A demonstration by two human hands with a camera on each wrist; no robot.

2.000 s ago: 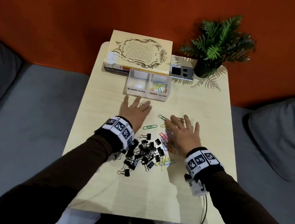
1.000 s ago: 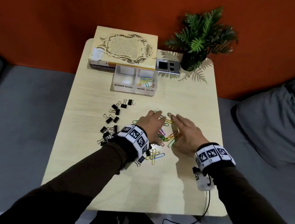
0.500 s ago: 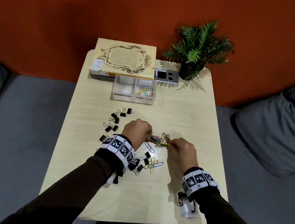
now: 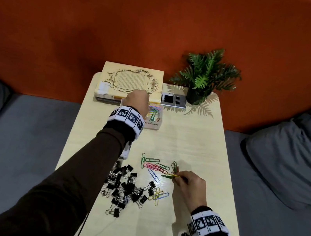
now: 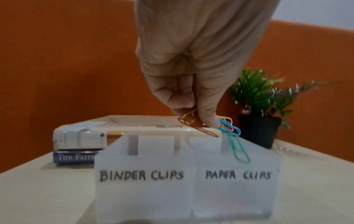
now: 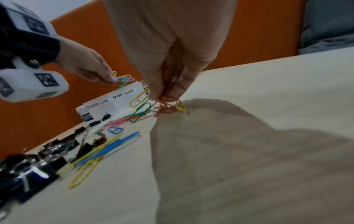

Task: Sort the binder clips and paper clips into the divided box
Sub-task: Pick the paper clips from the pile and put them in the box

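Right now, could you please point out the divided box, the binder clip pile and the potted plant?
divided box (image 5: pixel 141 175): left wrist view, labelled front wall.
binder clip pile (image 4: pixel 124 187): head view, pile's middle.
potted plant (image 4: pixel 196 99): head view, black pot.

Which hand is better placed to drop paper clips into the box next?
Left. The left hand already pinches a bunch of paper clips right above the PAPER CLIPS compartment. The right hand is down at the loose pile, still gathering clips.

Bare table (image 4: pixel 191 144) btwn box (image 4: pixel 154 127) & right-hand fingers (image 4: pixel 178 180) gives open passage; binder clips (image 4: pixel 124 187) crowd left of those fingers, while book (image 4: pixel 132 81) & plant (image 4: pixel 206 79) block just beyond left-hand fingers (image 5: pixel 206 109).
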